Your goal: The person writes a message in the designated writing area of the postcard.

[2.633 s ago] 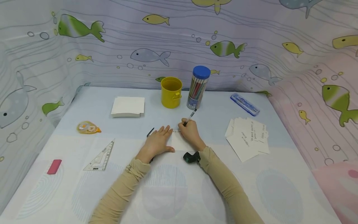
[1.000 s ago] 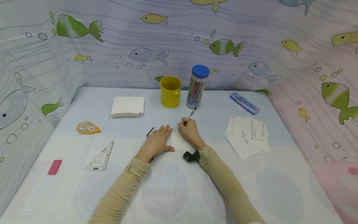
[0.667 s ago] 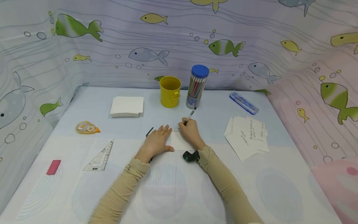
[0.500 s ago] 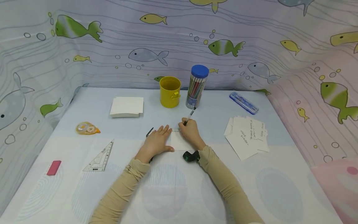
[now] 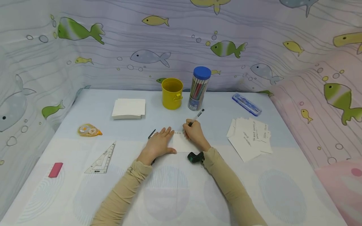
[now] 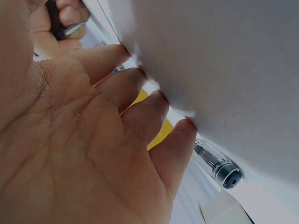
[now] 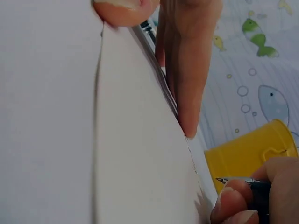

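Head | right hand (image 5: 195,134) fingers pinch pen (image 5: 196,117) | left hand (image 5: 158,144) flat on card (image 5: 182,143) | writing illegible

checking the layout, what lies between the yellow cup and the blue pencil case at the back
The pencil tube with the blue lid stands between the yellow cup and blue pencil case, in the head view.

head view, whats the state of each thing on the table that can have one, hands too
left hand: flat, fingers straight, pressing the card down
right hand: grips the pen
pen: uncapped, tilted, nib just off the card's far edge
card: flat, writing along its far edge
pencil tube: upright, blue lid on
yellow cup: upright
blank card stack: squared up
written cards: fanned loosely
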